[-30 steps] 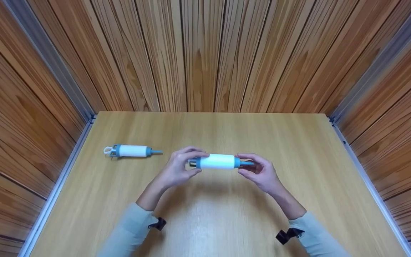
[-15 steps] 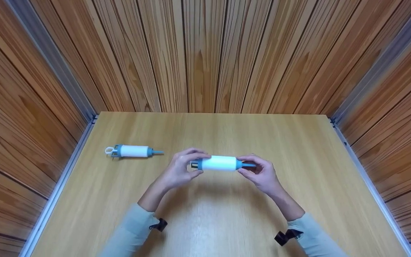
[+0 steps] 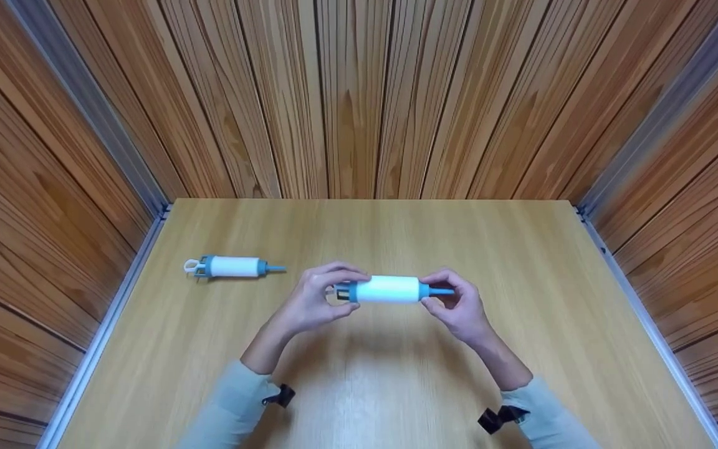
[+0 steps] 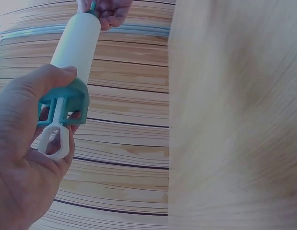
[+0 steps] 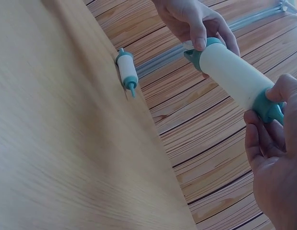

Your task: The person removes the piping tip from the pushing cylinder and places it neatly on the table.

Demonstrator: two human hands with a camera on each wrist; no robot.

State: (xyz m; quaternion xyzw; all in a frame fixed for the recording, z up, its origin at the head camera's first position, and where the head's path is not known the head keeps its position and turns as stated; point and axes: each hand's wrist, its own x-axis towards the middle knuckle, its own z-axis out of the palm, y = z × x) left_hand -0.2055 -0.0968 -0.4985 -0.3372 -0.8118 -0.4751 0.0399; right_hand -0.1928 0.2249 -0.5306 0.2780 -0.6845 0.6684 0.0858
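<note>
Above the table, both hands hold a large syringe (image 3: 389, 289) level, with a white barrel, teal end pieces and a thin nozzle pointing right. My left hand (image 3: 321, 298) grips the teal collar at the plunger end, thumb and fingers on opposite sides. In the left wrist view the white ring handle (image 4: 55, 142) of the plunger sits close to the collar, inside that hand's curve. At the other end my right hand (image 3: 459, 307) pinches the teal nozzle cap (image 5: 267, 104). A second, similar syringe (image 3: 234, 266) lies on the table at the left, its nozzle also pointing right.
The wooden table (image 3: 359, 231) meets a plank wall (image 3: 359, 100) at the back. Metal rails (image 3: 110, 318) run along both sides. Small black cameras (image 3: 499, 419) sit on both wrists.
Both hands and the held syringe have shifted slightly right and down in the head view. The grips stay alike, and the second syringe lies as before.
</note>
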